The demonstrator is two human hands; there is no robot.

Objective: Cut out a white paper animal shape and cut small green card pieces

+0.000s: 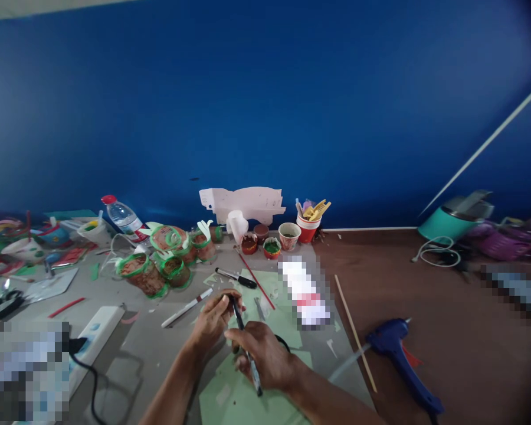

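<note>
My right hand (268,354) is closed round a slim black pen (255,381), which slants from the near side up towards my left hand. The pen's far end meets the fingers of my left hand (215,316). That hand is closed in a pinch, and what it holds there is too small and hidden to make out. Both hands are above pale green paper sheets (221,392) on a grey work surface. Just beyond them lie a black marker (236,277), a thin red stick (256,280) and a white pen (186,308).
Brown pots with green rims (144,274) stand at the left, beside a plastic bottle (124,217). Small paint cups (272,248) and a red cup of tools (307,230) line the back. To the right are a wooden stick (356,333) and a blue glue gun (400,354). A power strip (98,330) lies left.
</note>
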